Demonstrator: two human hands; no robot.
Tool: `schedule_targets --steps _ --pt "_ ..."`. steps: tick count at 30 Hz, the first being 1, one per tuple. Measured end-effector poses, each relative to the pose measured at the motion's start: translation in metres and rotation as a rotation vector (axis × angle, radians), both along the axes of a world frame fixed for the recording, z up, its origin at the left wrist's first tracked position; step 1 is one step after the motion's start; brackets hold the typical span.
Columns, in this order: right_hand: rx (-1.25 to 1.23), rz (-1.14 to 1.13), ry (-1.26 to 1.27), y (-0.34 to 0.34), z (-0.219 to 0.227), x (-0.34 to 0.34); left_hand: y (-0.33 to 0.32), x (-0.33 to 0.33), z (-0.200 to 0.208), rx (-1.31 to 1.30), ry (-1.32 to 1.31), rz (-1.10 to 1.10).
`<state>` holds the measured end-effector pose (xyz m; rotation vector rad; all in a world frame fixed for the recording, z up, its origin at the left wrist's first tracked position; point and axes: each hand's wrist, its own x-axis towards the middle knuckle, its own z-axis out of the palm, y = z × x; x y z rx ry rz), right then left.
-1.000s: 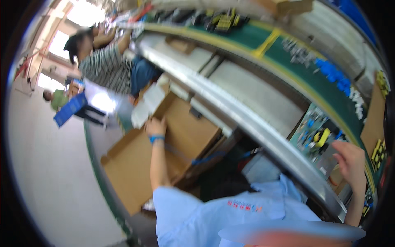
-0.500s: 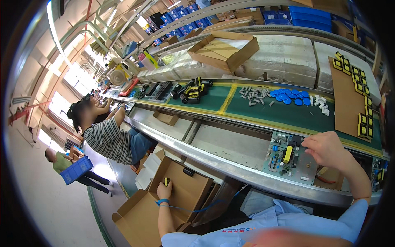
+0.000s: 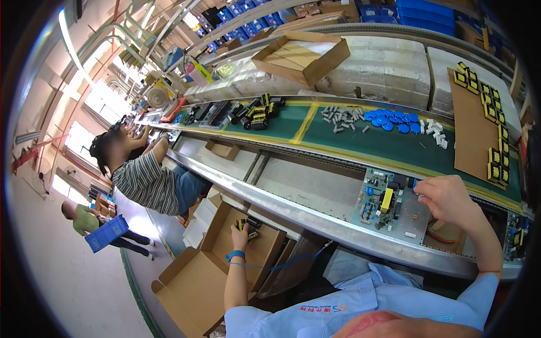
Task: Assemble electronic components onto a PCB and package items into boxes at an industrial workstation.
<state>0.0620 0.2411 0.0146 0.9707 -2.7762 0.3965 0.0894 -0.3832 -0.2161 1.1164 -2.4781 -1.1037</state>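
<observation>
My left hand (image 3: pixel 239 239) is down in an open cardboard box (image 3: pixel 217 276), its fingers closed on a black cylindrical capacitor with yellow marking (image 3: pixel 241 224). More black capacitors (image 3: pixel 254 223) lie right beside those fingers. On the right, my right hand (image 3: pixel 446 197) pinches a small blue part (image 3: pixel 415 183) at the upper right edge of a green circuit board (image 3: pixel 389 205). That board rests on the metal rails and carries a yellow transformer (image 3: pixel 386 200), a blue disc (image 3: pixel 369 191) and several small parts.
Beyond the rails, a green belt (image 3: pixel 270 134) holds grey cylinders (image 3: pixel 342 116), blue discs (image 3: pixel 389 119), white blocks (image 3: pixel 438 133) and black capacitors (image 3: pixel 259 114). Yellow-black transformers (image 3: pixel 494 163) stand on a cardboard sheet (image 3: pixel 468 135). Red-handled pliers (image 3: pixel 440 239) lie beside the board. A co-worker (image 3: pixel 143 177) sits left.
My left hand has moved right inside the box, up to the loose capacitors. A blue part now shows at my right fingertips, and a blue disc shows on the board.
</observation>
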Motion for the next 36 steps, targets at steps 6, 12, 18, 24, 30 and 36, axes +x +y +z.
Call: schedule_targets --steps 6,12,18,24,30,36 --pt "-0.063 0.105 0.01 -0.016 0.002 -0.009 -0.004 0.001 0.001 0.108 0.187 -0.123" --pt "-0.123 0.002 -0.042 -0.008 -0.008 0.002 -0.004 -0.02 0.014 0.151 0.198 -0.328" --pt "-0.138 0.036 -0.176 0.0 -0.021 -0.009 0.02 -0.015 0.038 -0.113 -0.127 -0.354" --pt "-0.117 0.069 -0.187 0.012 -0.026 -0.017 0.028 -0.005 0.047 -0.111 -0.088 -0.31" --pt "-0.135 0.053 -0.091 0.015 -0.004 -0.019 0.01 0.002 0.049 0.297 0.262 -0.058" --pt "-0.355 0.161 0.042 -0.035 0.03 -0.012 0.087 0.043 0.154 0.815 0.596 -0.35"
